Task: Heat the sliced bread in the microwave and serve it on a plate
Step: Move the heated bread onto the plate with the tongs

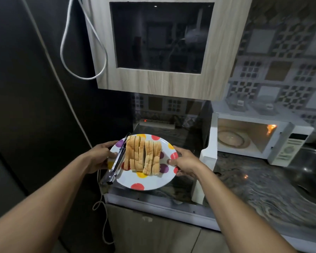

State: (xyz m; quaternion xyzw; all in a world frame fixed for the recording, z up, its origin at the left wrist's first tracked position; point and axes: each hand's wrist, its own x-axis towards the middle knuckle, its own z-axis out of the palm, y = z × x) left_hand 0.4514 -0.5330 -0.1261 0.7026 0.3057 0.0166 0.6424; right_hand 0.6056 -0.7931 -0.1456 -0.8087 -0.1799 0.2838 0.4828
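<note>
While sliced bread (143,155) stands in a row on the dotted plate (153,181), the left hand (100,156) and right hand (184,161) clasp opposite rims.
Tongs (117,161) lie beside the bread, handle jutting past the near-left rim. The microwave's open door (207,157) stands just right of the right hand; the lit microwave (288,148) sits beyond on the counter (244,179), with a wall cabinet (153,81) overhead.

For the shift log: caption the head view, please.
Left hand and right hand hold a polka-dot plate of sliced bread with tongs beside the open microwave.
</note>
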